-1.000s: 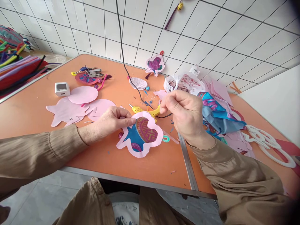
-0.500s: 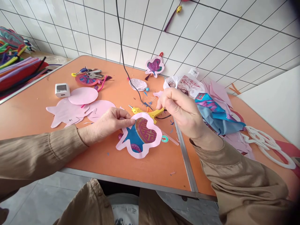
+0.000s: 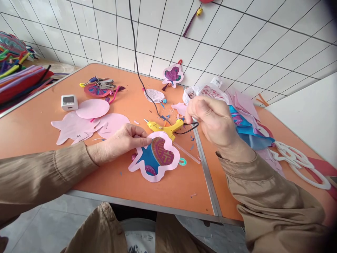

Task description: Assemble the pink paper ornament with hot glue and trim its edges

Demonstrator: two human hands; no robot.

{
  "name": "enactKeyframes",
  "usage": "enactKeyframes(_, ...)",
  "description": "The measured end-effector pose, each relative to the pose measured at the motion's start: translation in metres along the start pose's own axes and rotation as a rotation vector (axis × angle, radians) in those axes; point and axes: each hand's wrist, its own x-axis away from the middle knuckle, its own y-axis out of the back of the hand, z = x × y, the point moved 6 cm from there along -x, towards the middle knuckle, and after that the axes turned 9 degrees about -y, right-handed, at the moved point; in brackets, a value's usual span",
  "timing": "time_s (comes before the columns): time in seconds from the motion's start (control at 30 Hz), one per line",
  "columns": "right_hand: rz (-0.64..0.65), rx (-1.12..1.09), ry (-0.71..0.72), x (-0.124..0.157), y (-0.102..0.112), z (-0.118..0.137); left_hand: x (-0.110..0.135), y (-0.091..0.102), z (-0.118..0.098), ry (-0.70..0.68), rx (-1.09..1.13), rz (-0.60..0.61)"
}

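Note:
My left hand (image 3: 131, 140) pinches a pink-edged fabric cutout (image 3: 171, 161) by its upper left edge, thumb on top. The cutout has a wavy pink border around blue cloth with a round purple and gold pattern. A purple bead (image 3: 134, 156) shows at its left side, and a teal ring (image 3: 182, 161) peeks out on the right. Raised to the right, my right hand (image 3: 210, 117) is closed with fingers pressed together; what it holds, if anything, I cannot make out. Between the hands lies a yellow glue gun (image 3: 164, 129), with a clear glue stick (image 3: 188, 153) at its rear.
Pink cutouts (image 3: 71, 126) and a white charger (image 3: 69, 102) lie left, near keys (image 3: 105, 83). A plastic bag (image 3: 210, 94), blue fabric (image 3: 252, 135) and white cut shapes (image 3: 297, 158) occupy the right. A black cord (image 3: 135, 52) hangs down. Blue scraps litter the middle.
My right hand has moved right, away from the cutout, uncovering the glue gun's rear end. The cutout has shifted slightly left and down in my left hand.

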Motion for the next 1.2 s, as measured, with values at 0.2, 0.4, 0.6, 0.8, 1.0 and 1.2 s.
enactKeyframes(0.2, -0.041, -0.030, -0.056, 0.001, 0.001, 0.003, 0.000, 0.000, 0.000, -0.004, 0.003, -0.002)
enactKeyframes(0.4, -0.100, 0.029, 0.131, 0.001, 0.004, 0.009, 0.002, 0.000, -0.003, -0.019, 0.000, -0.007)
enactKeyframes(0.6, -0.198, 0.077, 0.106, 0.005, 0.002, 0.009, 0.004, 0.000, -0.009, -0.026, -0.005, -0.011)
enactKeyframes(0.8, 0.138, 0.037, -0.024, 0.012, -0.033, 0.009, 0.001, -0.001, -0.007, -0.038, -0.017, -0.016)
enactKeyframes(1.0, 0.156, 0.019, -0.176, 0.018, -0.056, -0.002, 0.002, -0.002, -0.009, -0.065, -0.064, 0.009)
enactKeyframes(1.2, 0.121, 0.062, -0.164, 0.014, -0.054, -0.008, 0.001, 0.000, -0.009, -0.084, -0.073, 0.001)
